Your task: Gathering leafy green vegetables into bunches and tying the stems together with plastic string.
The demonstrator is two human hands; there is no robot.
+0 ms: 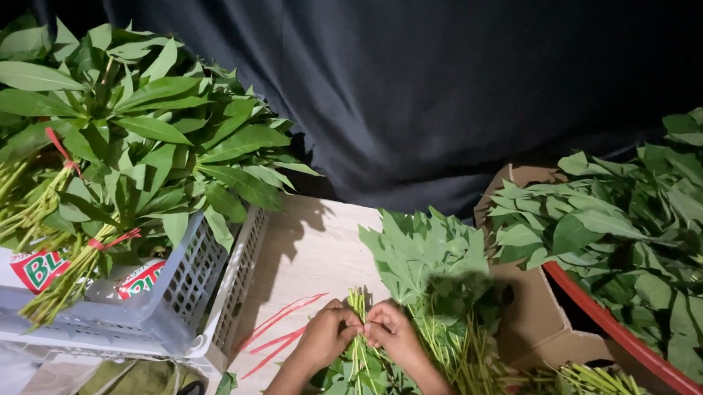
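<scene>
A person's left hand [325,332] and right hand [392,332] are closing together around the thin green stems of a leafy bunch [425,263] lying on the pale wooden board [308,244]; exactly how tightly the fingers are gripping is hard to tell. Red ties [282,330] are lying just beside the left hand. Tied green bunches [110,150] are filling a grey plastic crate [175,292] nearby.

Both hands, left hand [325,332] beside right hand [393,332], on leafy green stems [428,267] atop pale wooden board [304,247]; white slatted plastic crate [199,294] left, brown cardboard box [535,323] right, dark cloth backdrop [424,80] behind.
</scene>
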